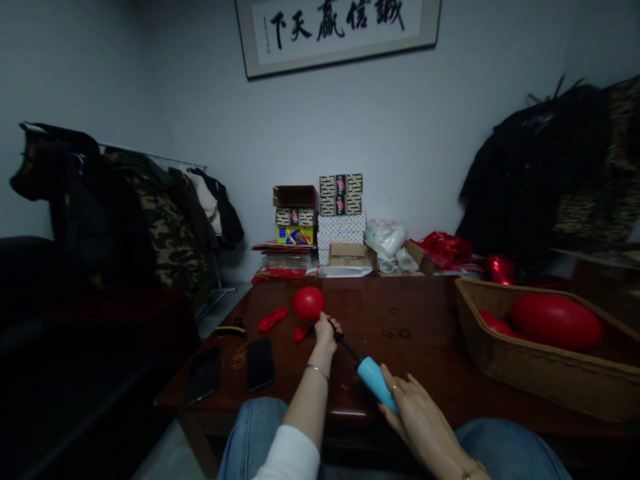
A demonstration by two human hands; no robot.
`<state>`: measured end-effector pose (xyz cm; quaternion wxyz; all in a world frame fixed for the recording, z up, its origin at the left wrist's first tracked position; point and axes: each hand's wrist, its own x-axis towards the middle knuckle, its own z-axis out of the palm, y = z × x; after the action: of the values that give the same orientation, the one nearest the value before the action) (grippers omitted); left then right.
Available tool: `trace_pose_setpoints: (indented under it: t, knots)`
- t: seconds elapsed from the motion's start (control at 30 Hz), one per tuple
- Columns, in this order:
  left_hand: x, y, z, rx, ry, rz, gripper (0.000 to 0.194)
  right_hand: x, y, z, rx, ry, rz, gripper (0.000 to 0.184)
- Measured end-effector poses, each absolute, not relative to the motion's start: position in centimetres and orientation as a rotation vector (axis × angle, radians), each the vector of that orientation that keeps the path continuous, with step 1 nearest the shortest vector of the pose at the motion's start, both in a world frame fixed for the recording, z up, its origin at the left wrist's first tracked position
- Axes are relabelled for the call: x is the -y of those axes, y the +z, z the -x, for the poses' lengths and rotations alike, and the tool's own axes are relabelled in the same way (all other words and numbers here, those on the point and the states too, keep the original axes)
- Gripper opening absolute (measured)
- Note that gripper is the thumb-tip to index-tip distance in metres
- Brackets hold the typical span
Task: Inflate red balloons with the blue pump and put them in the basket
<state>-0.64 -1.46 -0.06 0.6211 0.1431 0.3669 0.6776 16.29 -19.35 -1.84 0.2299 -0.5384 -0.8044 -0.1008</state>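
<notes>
My left hand (pixel 325 331) is closed around the neck of a small, partly inflated red balloon (pixel 309 302), pinching it onto the black nozzle of a hand pump. My right hand (pixel 417 413) grips the light blue pump barrel (pixel 377 383) from below, fingers wrapped round it. The pump slants from lower right up to the balloon, above the dark wooden table (pixel 430 347). Two flat, uninflated red balloons (pixel 273 319) lie on the table just left of the inflated one.
A wicker basket (pixel 520 370) at right holds inflated red balloons (pixel 556 322). Two black phones (pixel 260 363) and rubber bands lie at the table's left. Stacked boxes (pixel 340 220), plastic bags and red items line the far edge. Coats hang on a rack (pixel 150 213) at left.
</notes>
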Motion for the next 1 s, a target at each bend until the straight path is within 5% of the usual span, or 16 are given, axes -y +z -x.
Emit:
trace_pose_setpoints:
  t: [1.0]
  knots:
    - [2.2, -1.8, -1.0, -0.870, 1.560, -0.312, 0.031, 17.3, -0.8, -13.7, 2.230, -0.277, 1.552, 0.050]
